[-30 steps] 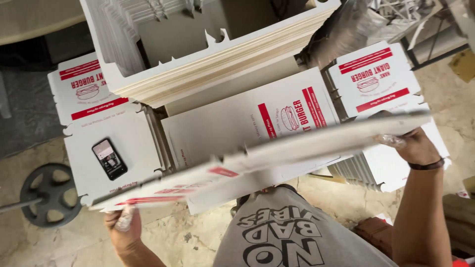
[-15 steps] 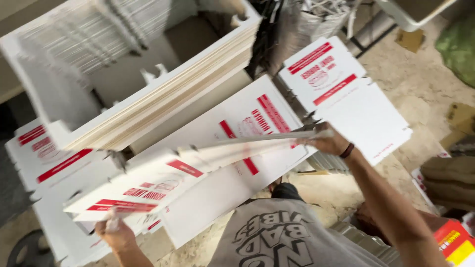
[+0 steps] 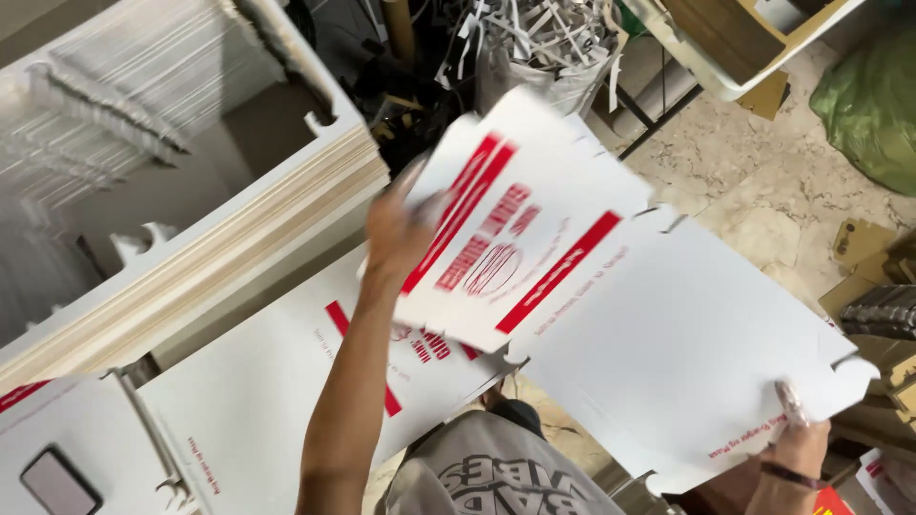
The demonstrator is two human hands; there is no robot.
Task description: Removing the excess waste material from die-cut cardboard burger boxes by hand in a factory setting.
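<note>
I hold a flat white die-cut cardboard box blank (image 3: 668, 334) with red stripes and print, its printed face turned up at me. My left hand (image 3: 399, 234) grips its upper left edge, thumb on the printed panel. At the blank's lower right corner my right hand (image 3: 797, 434), with a dark wristband, pinches the edge. The blank hangs tilted above my grey shirt (image 3: 496, 477) and the floor.
A thick stack of white blanks (image 3: 200, 277) lies at left. More printed blanks (image 3: 258, 401) lie flat below it, one bearing a dark phone (image 3: 57, 484). A sack of shredded paper (image 3: 544, 43), a green bag (image 3: 868, 105) and brown cardboard pieces (image 3: 873, 248) stand on the marble floor.
The blank has swung to the right and turned from edge-on to face-up. My left hand rose to its upper edge, my right hand dropped low, and my view shifted right.
</note>
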